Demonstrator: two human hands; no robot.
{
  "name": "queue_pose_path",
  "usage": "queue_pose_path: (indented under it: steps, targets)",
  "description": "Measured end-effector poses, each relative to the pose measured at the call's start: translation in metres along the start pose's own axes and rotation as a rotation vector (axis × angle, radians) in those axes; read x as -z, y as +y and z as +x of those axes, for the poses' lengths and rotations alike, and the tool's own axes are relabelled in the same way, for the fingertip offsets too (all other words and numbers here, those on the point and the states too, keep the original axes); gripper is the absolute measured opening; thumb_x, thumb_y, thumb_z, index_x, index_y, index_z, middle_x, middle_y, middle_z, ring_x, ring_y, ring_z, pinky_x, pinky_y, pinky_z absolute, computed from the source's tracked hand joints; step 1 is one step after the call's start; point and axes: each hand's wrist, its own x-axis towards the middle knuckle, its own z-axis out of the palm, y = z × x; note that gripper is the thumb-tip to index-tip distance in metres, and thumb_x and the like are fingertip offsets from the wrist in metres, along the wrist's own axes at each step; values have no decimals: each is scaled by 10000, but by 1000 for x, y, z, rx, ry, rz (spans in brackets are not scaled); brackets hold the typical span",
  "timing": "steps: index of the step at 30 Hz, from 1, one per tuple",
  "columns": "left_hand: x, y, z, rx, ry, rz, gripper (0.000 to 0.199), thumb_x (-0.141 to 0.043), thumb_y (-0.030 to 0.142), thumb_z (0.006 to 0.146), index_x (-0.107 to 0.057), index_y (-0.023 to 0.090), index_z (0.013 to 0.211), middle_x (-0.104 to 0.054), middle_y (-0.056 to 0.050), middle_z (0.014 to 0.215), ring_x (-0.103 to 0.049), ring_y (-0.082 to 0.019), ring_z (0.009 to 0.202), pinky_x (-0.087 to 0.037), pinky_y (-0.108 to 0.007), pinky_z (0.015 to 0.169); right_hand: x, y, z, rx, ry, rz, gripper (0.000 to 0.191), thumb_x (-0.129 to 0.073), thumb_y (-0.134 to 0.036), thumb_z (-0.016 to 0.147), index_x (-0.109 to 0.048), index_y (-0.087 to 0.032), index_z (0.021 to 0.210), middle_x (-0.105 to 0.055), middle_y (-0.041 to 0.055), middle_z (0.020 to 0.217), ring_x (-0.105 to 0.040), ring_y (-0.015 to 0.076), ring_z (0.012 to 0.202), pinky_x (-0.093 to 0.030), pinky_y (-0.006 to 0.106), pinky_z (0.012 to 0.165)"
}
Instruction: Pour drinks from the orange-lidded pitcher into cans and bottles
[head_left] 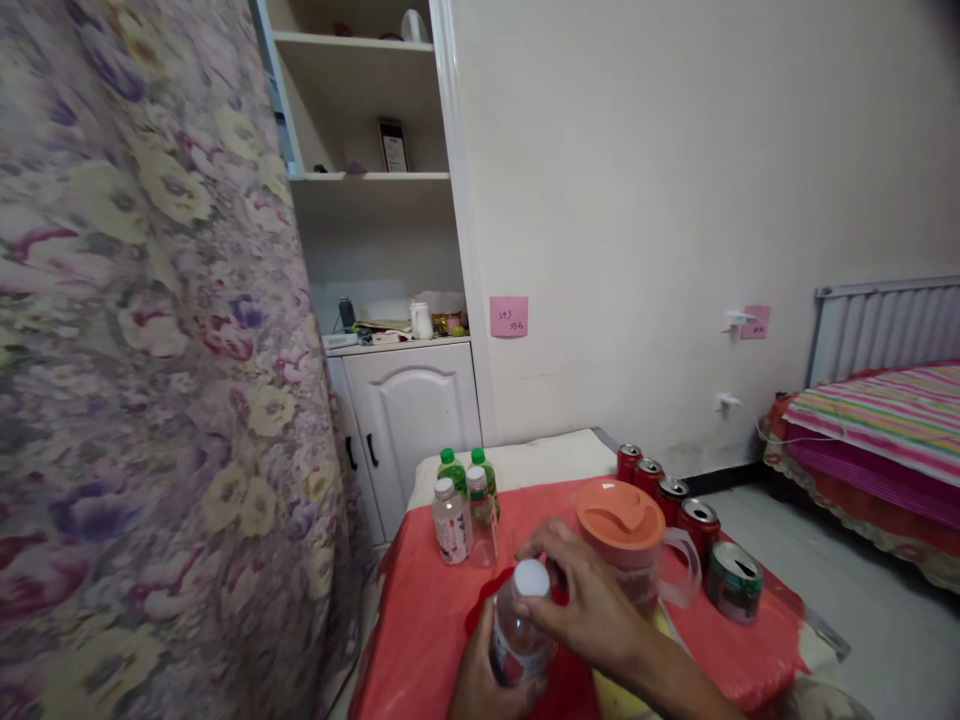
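My left hand [478, 678] is wrapped round a clear plastic bottle [516, 632] with a printed label, near the table's front edge. The bottle stands roughly upright, tilted a little. At its top, the thumb and curled fingers of my right hand [592, 598] close about the white bottle cap [532, 578]. The cap sits on the bottle's neck. Just beyond my right hand is a clear plastic pitcher [679, 570] with an orange lid [621, 515]. Something red, partly hidden, lies beneath the bottle.
On the red tablecloth [420, 630], a white-capped labelled bottle [451, 525] and several others stand grouped at the left. A row of open drink cans, including a green can [735, 582], lines the right edge. A floral curtain [165, 400] hangs at left; a bed [877, 430] is at right.
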Motion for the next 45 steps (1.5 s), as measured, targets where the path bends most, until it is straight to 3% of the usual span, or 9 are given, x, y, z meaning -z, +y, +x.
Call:
queue_pose_path:
  steps: [7, 14, 21, 25, 30, 34, 38, 42, 45]
  targets:
    - [-2, 4, 3, -29, -19, 2, 663, -774, 172, 610, -589, 164, 1247, -745, -164, 1243, -709, -361, 1105, -568, -434, 949, 6, 3, 0, 122, -78, 60, 528, -650, -42, 723, -655, -218, 1221, -662, 72, 1174, -615, 248, 1133, -465, 397, 1001]
    - [-2, 7, 0, -8, -12, -12, 687, -791, 163, 578, -618, 157, 1244, -734, -165, 1264, -694, -374, 1132, -560, -421, 977, 2, 4, 1, 88, -53, 25, 405, -652, -32, 712, -674, -190, 1084, -647, 48, 1046, -638, 224, 992, -494, 341, 883]
    - [-4, 17, -3, 15, -1, -62, 704, -827, 226, 580, -624, 167, 1251, -759, -139, 1186, -705, -353, 1083, -567, -428, 952, 4, 5, -1, 163, -101, 85, 463, -613, -90, 810, -638, -205, 1258, -665, 84, 1181, -618, 247, 1113, -478, 402, 974]
    - [-5, 26, -3, -2, -30, -98, 672, -817, 238, 605, -617, 165, 1243, -752, -142, 1205, -700, -352, 1104, -561, -409, 954, -1, 7, -1, 90, -74, 46, 516, -658, -61, 729, -649, -209, 1223, -659, 75, 1168, -624, 254, 1117, -481, 411, 982]
    - [-4, 16, -3, -9, -62, -98, 663, -780, 181, 635, -571, 169, 1265, -736, -140, 1231, -696, -340, 1100, -560, -404, 938, -2, 6, 1, 145, -73, 48, 439, -647, -47, 745, -662, -183, 1162, -646, 72, 1101, -624, 242, 1074, -490, 388, 945]
    - [-2, 7, -1, 1, -62, -86, 708, -794, 178, 606, -551, 172, 1272, -741, -121, 1197, -698, -329, 1079, -557, -396, 924, 5, 7, 0, 214, -127, 53, 452, -657, -101, 817, -637, -201, 1258, -660, 96, 1201, -586, 271, 1166, -449, 450, 1021]
    - [-3, 16, 0, 36, -54, -104, 749, -834, 244, 566, -575, 173, 1265, -734, -130, 1229, -683, -351, 1115, -553, -399, 928, 10, 11, -1, 257, -163, 61, 455, -631, -89, 859, -624, -212, 1297, -651, 98, 1290, -551, 264, 1244, -377, 484, 1105]
    - [-5, 24, 0, 21, -78, -89, 704, -802, 245, 604, -561, 164, 1260, -738, -128, 1199, -689, -344, 1097, -551, -410, 929, 7, 13, -1, 222, -156, 80, 551, -708, -33, 764, -630, -204, 1283, -642, 90, 1247, -580, 247, 1193, -434, 424, 1054]
    - [-6, 21, 1, 22, -74, -64, 666, -766, 190, 599, -568, 165, 1234, -753, -99, 1128, -702, -316, 1041, -555, -398, 915, 5, 14, 0, 219, -118, 57, 508, -712, -10, 746, -655, -192, 1217, -642, 75, 1142, -608, 229, 1097, -478, 380, 969]
